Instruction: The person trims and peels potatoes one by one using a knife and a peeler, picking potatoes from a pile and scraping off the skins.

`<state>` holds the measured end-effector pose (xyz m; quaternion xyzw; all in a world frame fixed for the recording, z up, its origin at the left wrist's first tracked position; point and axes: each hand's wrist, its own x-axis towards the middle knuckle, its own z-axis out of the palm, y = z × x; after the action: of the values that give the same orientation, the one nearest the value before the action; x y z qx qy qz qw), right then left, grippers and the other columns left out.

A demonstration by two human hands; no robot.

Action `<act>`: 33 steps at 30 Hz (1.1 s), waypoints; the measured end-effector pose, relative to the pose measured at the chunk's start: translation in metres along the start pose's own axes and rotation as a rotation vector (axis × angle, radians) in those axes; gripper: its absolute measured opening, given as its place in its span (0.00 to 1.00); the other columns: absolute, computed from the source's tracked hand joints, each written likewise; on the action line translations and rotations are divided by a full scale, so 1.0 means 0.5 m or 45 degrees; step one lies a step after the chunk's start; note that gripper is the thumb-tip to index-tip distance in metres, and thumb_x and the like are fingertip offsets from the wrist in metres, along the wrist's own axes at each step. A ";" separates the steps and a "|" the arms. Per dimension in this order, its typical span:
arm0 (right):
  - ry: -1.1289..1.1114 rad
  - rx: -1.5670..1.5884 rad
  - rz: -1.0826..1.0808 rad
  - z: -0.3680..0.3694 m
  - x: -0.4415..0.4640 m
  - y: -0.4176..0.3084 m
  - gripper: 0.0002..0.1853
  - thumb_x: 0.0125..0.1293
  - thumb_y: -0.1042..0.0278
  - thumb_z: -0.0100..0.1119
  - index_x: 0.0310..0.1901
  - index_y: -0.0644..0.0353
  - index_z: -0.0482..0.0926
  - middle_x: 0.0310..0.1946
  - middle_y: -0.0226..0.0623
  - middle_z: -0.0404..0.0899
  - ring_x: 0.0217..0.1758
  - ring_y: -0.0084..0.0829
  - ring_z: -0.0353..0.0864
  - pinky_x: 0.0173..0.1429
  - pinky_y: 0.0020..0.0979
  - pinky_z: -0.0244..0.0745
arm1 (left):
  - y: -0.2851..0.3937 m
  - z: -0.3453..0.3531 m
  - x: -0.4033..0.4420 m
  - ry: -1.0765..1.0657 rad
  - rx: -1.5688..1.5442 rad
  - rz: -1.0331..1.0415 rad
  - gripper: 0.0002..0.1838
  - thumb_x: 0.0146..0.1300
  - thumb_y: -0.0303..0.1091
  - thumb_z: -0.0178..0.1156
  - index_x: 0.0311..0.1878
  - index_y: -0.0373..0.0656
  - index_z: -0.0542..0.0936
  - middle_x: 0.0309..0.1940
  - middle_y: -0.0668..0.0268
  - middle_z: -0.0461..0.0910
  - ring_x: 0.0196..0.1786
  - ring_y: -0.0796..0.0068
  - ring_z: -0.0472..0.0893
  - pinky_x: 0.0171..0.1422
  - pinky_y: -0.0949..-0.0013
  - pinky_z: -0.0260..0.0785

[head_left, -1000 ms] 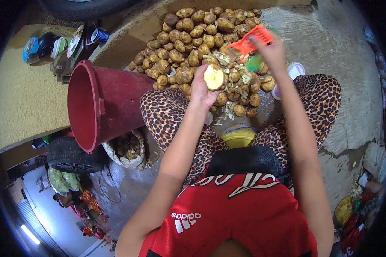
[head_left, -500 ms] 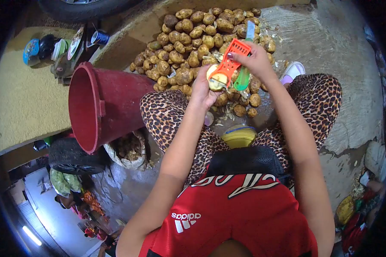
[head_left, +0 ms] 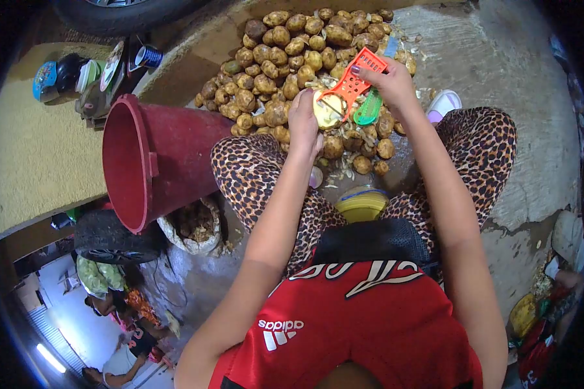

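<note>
My left hand (head_left: pixel 303 123) is wrapped round a pale peeled potato (head_left: pixel 327 111). An orange peeler (head_left: pixel 352 83) slants from my right hand (head_left: pixel 390 81) down to the potato, its blade end against the pale surface. That same hand also holds a green-handled knife (head_left: pixel 368 108), whose blade points up and away, partly hidden behind the fingers. Beneath and beyond both hands lies a heap of brown unpeeled potatoes (head_left: pixel 276 55), with pale peelings scattered over its near right part.
A large red bucket (head_left: pixel 182 152) lies tilted on the left, beside an open sack (head_left: pixel 204 243). Between my legs is a yellow container (head_left: pixel 362 206). Tyres (head_left: pixel 113 236) stand at the left and top. Other people (head_left: pixel 120 363) are at lower left and at the right edge.
My right hand has come left from over the heap, bringing the peeler onto the potato. Since half a second ago it has risen slightly, and my left hand has turned the potato.
</note>
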<state>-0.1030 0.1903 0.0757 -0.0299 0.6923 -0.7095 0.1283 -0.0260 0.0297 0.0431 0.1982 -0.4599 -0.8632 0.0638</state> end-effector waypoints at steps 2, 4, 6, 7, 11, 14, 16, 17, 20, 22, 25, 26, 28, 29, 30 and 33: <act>0.067 -0.042 -0.007 0.000 0.003 0.003 0.13 0.53 0.67 0.63 0.38 0.64 0.77 0.31 0.31 0.80 0.32 0.18 0.76 0.37 0.21 0.70 | 0.008 0.000 -0.001 0.024 0.068 0.033 0.12 0.64 0.36 0.45 0.41 0.38 0.73 0.32 0.63 0.78 0.32 0.75 0.79 0.36 0.73 0.74; 0.399 -0.340 -0.184 -0.051 0.022 -0.002 0.12 0.51 0.64 0.65 0.34 0.63 0.78 0.27 0.31 0.80 0.29 0.19 0.77 0.35 0.23 0.70 | 0.025 -0.014 -0.001 0.071 0.152 0.009 0.12 0.64 0.36 0.45 0.40 0.38 0.73 0.31 0.64 0.78 0.31 0.75 0.79 0.35 0.74 0.73; 0.568 -0.400 -0.343 -0.095 0.040 -0.007 0.13 0.50 0.62 0.66 0.32 0.62 0.79 0.25 0.31 0.80 0.28 0.19 0.77 0.33 0.24 0.70 | 0.043 -0.021 -0.005 0.105 -0.114 -0.064 0.12 0.60 0.36 0.46 0.37 0.37 0.74 0.29 0.63 0.77 0.28 0.75 0.79 0.29 0.73 0.73; 0.566 -0.314 -0.411 -0.108 0.046 -0.014 0.13 0.50 0.62 0.66 0.32 0.62 0.79 0.24 0.32 0.80 0.27 0.19 0.77 0.33 0.25 0.70 | 0.050 -0.034 -0.004 0.090 -0.035 -0.103 0.12 0.60 0.37 0.47 0.37 0.38 0.74 0.29 0.63 0.78 0.28 0.74 0.79 0.29 0.72 0.73; 0.511 -0.318 -0.354 -0.084 0.042 -0.014 0.12 0.52 0.64 0.65 0.33 0.63 0.79 0.26 0.32 0.80 0.28 0.19 0.78 0.35 0.24 0.71 | 0.059 0.004 -0.008 0.109 -0.132 -0.206 0.14 0.60 0.42 0.51 0.38 0.41 0.74 0.30 0.66 0.78 0.31 0.75 0.78 0.30 0.68 0.72; 0.176 0.166 -0.198 -0.056 0.024 -0.016 0.11 0.53 0.68 0.63 0.36 0.64 0.78 0.30 0.32 0.80 0.31 0.20 0.78 0.38 0.22 0.71 | 0.052 -0.023 -0.013 -0.102 -0.419 -0.500 0.17 0.59 0.49 0.51 0.39 0.44 0.74 0.32 0.66 0.78 0.33 0.74 0.78 0.31 0.66 0.73; 0.006 0.252 -0.117 -0.026 0.020 -0.016 0.12 0.53 0.68 0.63 0.37 0.64 0.78 0.31 0.32 0.80 0.32 0.20 0.77 0.39 0.22 0.71 | 0.051 -0.018 -0.015 -0.077 -0.424 -0.530 0.20 0.60 0.54 0.49 0.40 0.45 0.74 0.33 0.64 0.78 0.34 0.72 0.78 0.34 0.64 0.74; -0.006 0.188 -0.086 -0.007 0.009 -0.010 0.12 0.52 0.67 0.64 0.36 0.63 0.78 0.29 0.31 0.80 0.31 0.20 0.77 0.38 0.22 0.71 | 0.047 -0.013 -0.017 -0.038 -0.406 -0.501 0.21 0.60 0.54 0.48 0.41 0.45 0.74 0.33 0.63 0.78 0.35 0.71 0.78 0.34 0.63 0.74; -0.064 -0.231 -0.201 0.034 -0.025 -0.011 0.14 0.54 0.68 0.63 0.40 0.65 0.76 0.32 0.30 0.79 0.34 0.18 0.76 0.41 0.21 0.71 | 0.047 0.028 -0.031 0.037 -0.227 -0.320 0.21 0.63 0.51 0.45 0.42 0.40 0.72 0.34 0.62 0.77 0.37 0.70 0.79 0.38 0.65 0.74; -0.075 -0.134 -0.259 0.035 -0.025 -0.011 0.16 0.53 0.66 0.64 0.40 0.65 0.76 0.32 0.30 0.79 0.33 0.16 0.76 0.40 0.20 0.71 | 0.028 0.016 -0.025 0.063 -0.087 -0.171 0.20 0.64 0.48 0.45 0.42 0.38 0.72 0.35 0.61 0.77 0.39 0.70 0.79 0.40 0.67 0.73; -0.086 -0.028 -0.285 0.014 -0.007 -0.007 0.13 0.54 0.67 0.62 0.39 0.65 0.77 0.30 0.31 0.79 0.32 0.17 0.76 0.38 0.21 0.72 | 0.016 0.010 -0.012 0.088 -0.033 -0.054 0.15 0.63 0.42 0.45 0.40 0.39 0.72 0.33 0.61 0.77 0.35 0.71 0.79 0.40 0.68 0.72; 0.061 -0.129 -0.281 -0.011 0.005 -0.011 0.13 0.54 0.67 0.62 0.39 0.65 0.77 0.30 0.31 0.79 0.32 0.18 0.77 0.38 0.21 0.72 | 0.015 0.010 -0.010 0.079 -0.016 -0.030 0.14 0.63 0.41 0.45 0.40 0.40 0.71 0.33 0.62 0.77 0.36 0.70 0.79 0.40 0.67 0.73; 0.351 -0.330 -0.269 -0.066 0.021 -0.035 0.12 0.54 0.68 0.62 0.39 0.65 0.77 0.31 0.31 0.80 0.32 0.19 0.77 0.39 0.21 0.72 | 0.016 -0.017 -0.012 0.093 0.076 -0.036 0.13 0.63 0.41 0.45 0.39 0.40 0.72 0.32 0.63 0.77 0.34 0.71 0.79 0.38 0.68 0.72; 0.303 -0.175 -0.238 -0.079 0.030 -0.040 0.12 0.54 0.69 0.62 0.39 0.66 0.77 0.31 0.31 0.80 0.32 0.19 0.77 0.39 0.21 0.72 | 0.016 -0.032 -0.011 0.100 0.127 -0.034 0.13 0.63 0.41 0.45 0.38 0.40 0.72 0.31 0.63 0.77 0.33 0.72 0.78 0.37 0.69 0.72; 0.255 -0.020 -0.201 -0.086 0.035 -0.046 0.13 0.54 0.69 0.62 0.39 0.66 0.77 0.31 0.31 0.80 0.32 0.19 0.77 0.39 0.22 0.72 | 0.016 -0.035 -0.013 0.125 0.132 -0.041 0.13 0.62 0.41 0.45 0.38 0.40 0.72 0.30 0.63 0.77 0.32 0.72 0.78 0.37 0.69 0.72; 0.093 0.156 -0.146 -0.032 0.014 -0.030 0.13 0.54 0.69 0.61 0.40 0.66 0.77 0.32 0.32 0.80 0.32 0.20 0.77 0.39 0.22 0.72 | 0.013 -0.011 -0.006 0.184 0.096 -0.033 0.13 0.62 0.40 0.45 0.36 0.40 0.72 0.29 0.63 0.77 0.30 0.73 0.77 0.34 0.71 0.71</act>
<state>-0.1152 0.2046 0.0888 -0.0359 0.6491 -0.7572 0.0637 -0.0216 0.0224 0.0464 0.2680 -0.4835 -0.8296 0.0782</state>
